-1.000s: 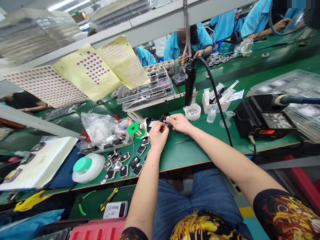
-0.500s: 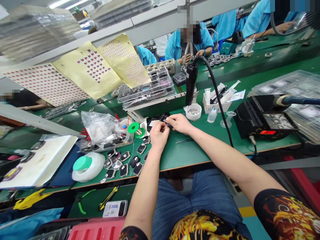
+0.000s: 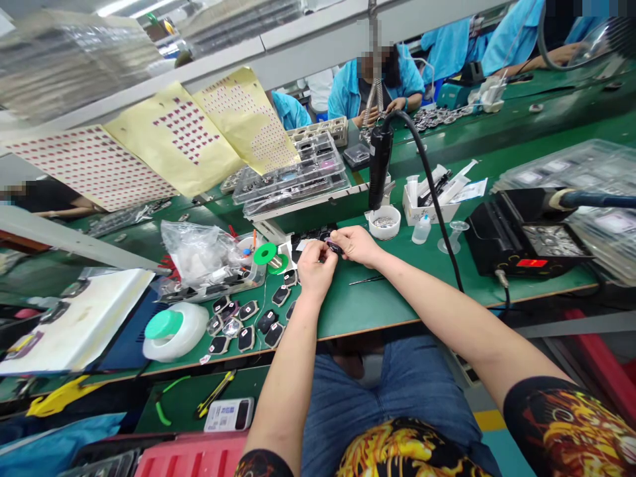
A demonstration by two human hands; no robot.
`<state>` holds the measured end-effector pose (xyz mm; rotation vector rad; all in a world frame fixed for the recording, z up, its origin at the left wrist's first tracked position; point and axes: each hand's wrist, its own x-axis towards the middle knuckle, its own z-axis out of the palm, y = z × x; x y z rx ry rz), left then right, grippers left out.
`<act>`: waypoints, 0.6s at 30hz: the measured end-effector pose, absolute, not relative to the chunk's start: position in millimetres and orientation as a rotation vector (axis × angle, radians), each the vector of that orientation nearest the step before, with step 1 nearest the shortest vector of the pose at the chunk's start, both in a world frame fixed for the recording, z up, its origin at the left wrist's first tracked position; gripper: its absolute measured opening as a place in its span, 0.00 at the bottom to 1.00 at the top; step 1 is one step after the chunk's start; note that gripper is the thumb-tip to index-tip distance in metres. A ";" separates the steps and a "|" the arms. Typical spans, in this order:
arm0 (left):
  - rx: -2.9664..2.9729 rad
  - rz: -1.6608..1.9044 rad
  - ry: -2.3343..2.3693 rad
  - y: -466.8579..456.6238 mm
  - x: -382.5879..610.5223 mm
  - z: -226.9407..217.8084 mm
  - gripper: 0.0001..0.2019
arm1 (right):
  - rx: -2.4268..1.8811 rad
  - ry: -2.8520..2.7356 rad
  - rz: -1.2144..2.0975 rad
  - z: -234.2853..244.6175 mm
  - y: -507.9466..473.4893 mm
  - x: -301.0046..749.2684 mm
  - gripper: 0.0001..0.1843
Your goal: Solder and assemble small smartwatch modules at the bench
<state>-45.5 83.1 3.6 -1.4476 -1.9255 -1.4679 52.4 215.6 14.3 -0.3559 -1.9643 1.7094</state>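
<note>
My left hand [image 3: 317,270] and my right hand [image 3: 358,245] meet over the green bench, fingers pinched around a small dark watch part [image 3: 334,248]. Fingertips cover much of it, and a purplish sheen shows on its face. Just behind the fingers lies a black holder [image 3: 312,236] with a white piece on it. Thin dark tweezers [image 3: 366,281] rest on the bench below my right hand. Left of my left forearm, several watch cases [image 3: 246,338] with black faces and small white labels lie spread out.
A soldering iron [image 3: 380,165] hangs near a white bowl [image 3: 384,222]; its cable runs down behind my right forearm. The soldering station [image 3: 527,238] stands right. A solder spool [image 3: 266,254], white bottle [image 3: 176,331] and plastic bin [image 3: 251,271] stand left. A co-worker [image 3: 342,96] sits opposite.
The watch part has turned slightly between my fingers, so more of its purplish face shows. Both hands stay in nearly the same place.
</note>
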 end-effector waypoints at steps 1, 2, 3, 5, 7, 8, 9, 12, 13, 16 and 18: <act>-1.450 -1.468 -1.922 83.1 -45.3 3.9 0.08 | -0.359 -1.959 1.715 14.0 215.7 52.3 0.46; -1.451 -1.468 -1.919 83.0 -45.1 4.2 0.08 | -0.361 -1.954 1.721 13.8 215.8 52.2 0.46; -1.451 -1.468 -1.917 83.0 -44.9 4.4 0.09 | -0.361 -1.949 1.726 13.5 215.8 52.1 0.46; -1.449 -1.470 -1.918 82.9 -44.6 4.8 0.09 | -0.350 -1.937 1.734 12.8 216.1 51.7 0.45; -1.445 -1.476 -1.924 82.7 -44.3 4.9 0.08 | -0.338 -1.921 1.739 12.2 216.4 51.3 0.44; -1.441 -1.480 -1.928 82.6 -44.2 4.9 0.08 | -0.336 -1.912 1.738 12.0 216.7 51.1 0.44; -1.437 -1.483 -1.934 82.5 -44.2 4.8 0.07 | -0.337 -1.903 1.736 11.7 217.0 50.9 0.44; -1.430 -1.490 -1.952 82.2 -44.5 4.2 0.06 | -0.344 -1.893 1.722 11.2 218.4 50.6 0.43; -1.430 -1.492 -1.956 82.2 -44.7 3.9 0.05 | -0.345 -1.897 1.714 11.1 219.0 50.7 0.43; -1.427 -1.497 -1.965 82.1 -45.4 3.3 0.05 | -0.344 -1.931 1.670 10.8 220.5 51.0 0.43; -1.424 -1.499 -1.966 82.0 -45.6 3.1 0.05 | -0.345 -1.958 1.635 10.8 221.1 51.2 0.43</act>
